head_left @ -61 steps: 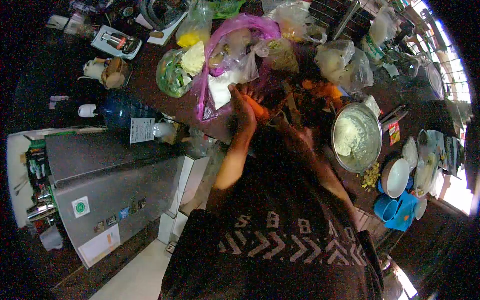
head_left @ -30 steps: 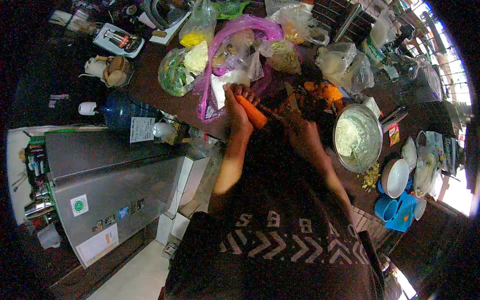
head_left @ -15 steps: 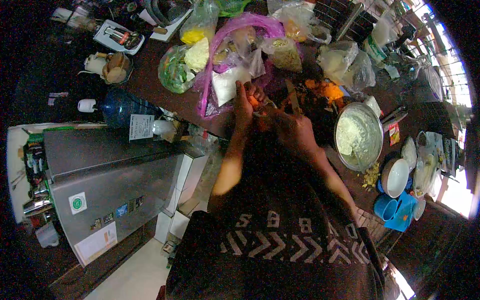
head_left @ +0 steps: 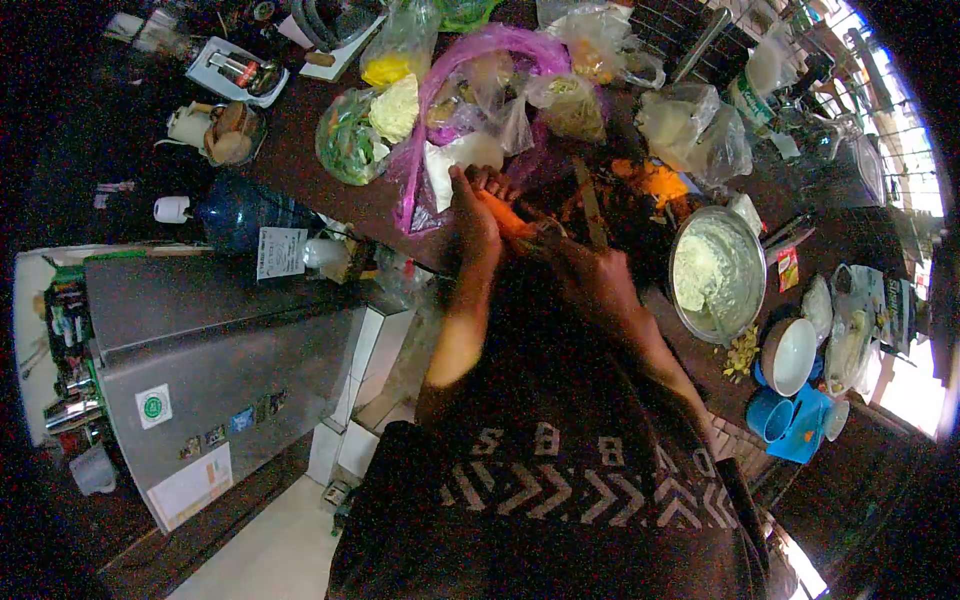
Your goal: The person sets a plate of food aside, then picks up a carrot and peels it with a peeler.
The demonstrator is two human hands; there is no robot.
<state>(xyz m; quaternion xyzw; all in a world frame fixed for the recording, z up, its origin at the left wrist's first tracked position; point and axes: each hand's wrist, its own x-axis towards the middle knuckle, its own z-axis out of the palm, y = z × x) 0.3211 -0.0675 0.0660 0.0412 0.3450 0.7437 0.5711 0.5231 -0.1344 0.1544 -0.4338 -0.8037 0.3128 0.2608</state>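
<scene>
My left hand [head_left: 478, 215] is closed around an orange carrot [head_left: 505, 215], which slants down toward my right hand. My right hand [head_left: 590, 275] is closed on a small tool at the carrot's lower end. It looks like a peeler [head_left: 548, 230], mostly hidden by dark shadow and my fingers. Just beyond my right knuckles lies a long flat blade, probably a knife [head_left: 588, 200]. Orange carrot pieces [head_left: 660, 182] are heaped farther right. A steel bowl [head_left: 762, 275] of pale, floury mixture stands right of my right hand.
A pink plastic bag [head_left: 500, 40] and a clear bag of green vegetables [head_left: 350, 140] lie beyond my hands. At right are a white bowl [head_left: 790, 357], a blue cup [head_left: 769, 415] and yellowish scraps [head_left: 741, 357]. A grey refrigerator [head_left: 240, 380] stands at left.
The carrot now shows more of its length between my hands. My left hand has shifted slightly left and its grip has turned; my right hand remains near the carrot's lower end.
</scene>
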